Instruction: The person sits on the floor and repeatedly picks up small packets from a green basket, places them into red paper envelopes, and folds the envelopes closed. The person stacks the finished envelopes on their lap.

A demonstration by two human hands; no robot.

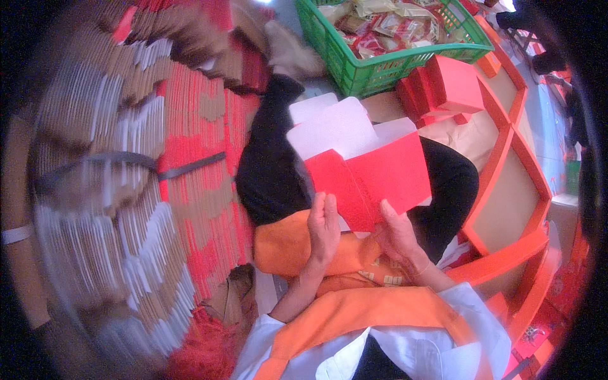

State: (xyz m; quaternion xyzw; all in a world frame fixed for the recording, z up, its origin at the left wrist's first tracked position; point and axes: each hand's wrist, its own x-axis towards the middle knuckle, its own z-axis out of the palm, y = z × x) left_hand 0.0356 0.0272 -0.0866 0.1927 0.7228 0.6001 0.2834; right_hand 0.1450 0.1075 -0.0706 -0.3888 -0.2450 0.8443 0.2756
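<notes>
A red carton (389, 174) with white inner flaps is between my two hands, above my lap. Its top flaps stick up and away from me, unfolded. My left hand (324, 228) grips the carton's near left edge, fingers upright and close together. On the near right edge, my right hand (398, 233) holds it with the thumb on the red face; its other fingers are mostly hidden beneath. An orange apron (291, 244) lies over my lap under the carton.
At left rise big stacks of flat cartons (196, 152), bound by a dark strap (190, 166). A green crate (354, 71) of wrapped packets (399, 28) stands ahead. Red folded boxes (457, 85) sit beside it. Open orange-red cartons (500, 183) line the right.
</notes>
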